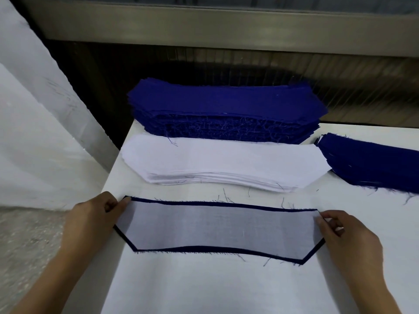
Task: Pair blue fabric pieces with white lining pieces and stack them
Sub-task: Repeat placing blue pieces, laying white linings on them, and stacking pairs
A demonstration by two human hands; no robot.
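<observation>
A garment workshop: stacks of cut blue pieces (226, 105) and white linings (224, 164) on a table (204, 286).

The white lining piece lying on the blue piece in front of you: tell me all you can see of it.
The white lining piece is thin, sheer woven cloth, a long shape with angled ends. It lies flat on a blue fabric piece, whose dark edge shows as a narrow border all round. The left hand pinches its left end, the right hand its right end. The pair rests on the white table.

A white table (204, 288) forms the work surface. Large white sheeting (34, 143) hangs or leans at the left, just beside the table's edge. Behind the table, a dull metal ledge (226, 30) runs horizontally above a dark ribbed panel (340, 87).
</observation>
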